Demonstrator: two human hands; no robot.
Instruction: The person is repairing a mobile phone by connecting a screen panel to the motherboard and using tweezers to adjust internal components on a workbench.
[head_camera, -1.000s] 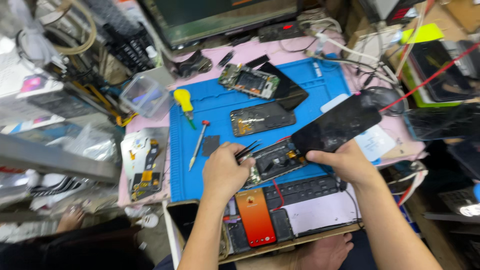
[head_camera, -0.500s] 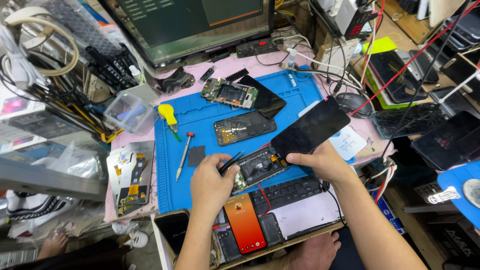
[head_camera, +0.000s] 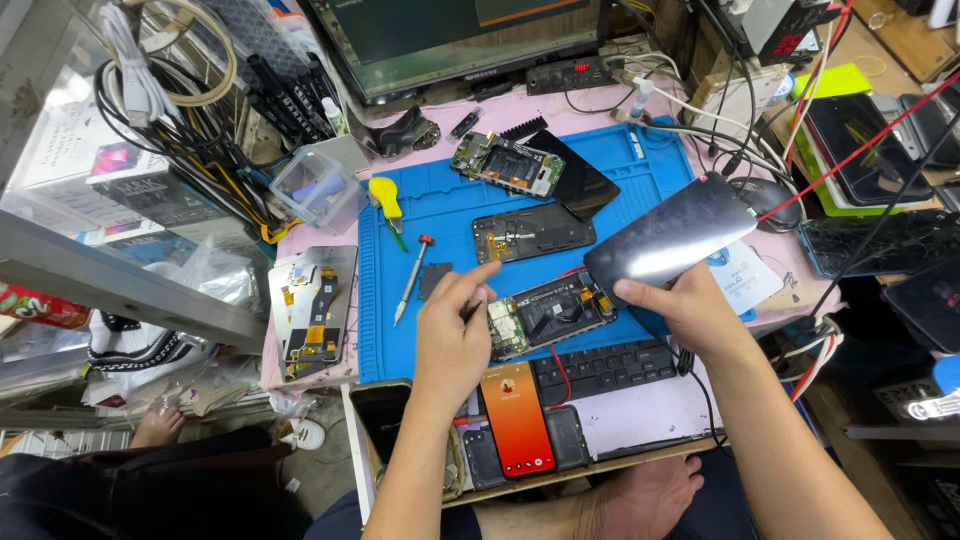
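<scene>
left hand (head_camera: 452, 340): fingers pinch a tool on open phone (head_camera: 548, 314) | right hand (head_camera: 690, 305): grips screen (head_camera: 668, 238) at 2 o'clock | risk: screen may slip, crack

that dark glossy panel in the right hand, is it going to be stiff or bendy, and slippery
The dark panel looks thin and flat with no sag though the right hand holds only its lower edge, so probably stiff. Its glossy, reflective face suggests it may be slippery. Being so thin and wide, it is likely light and fragile if it strikes the blue mat.
</scene>
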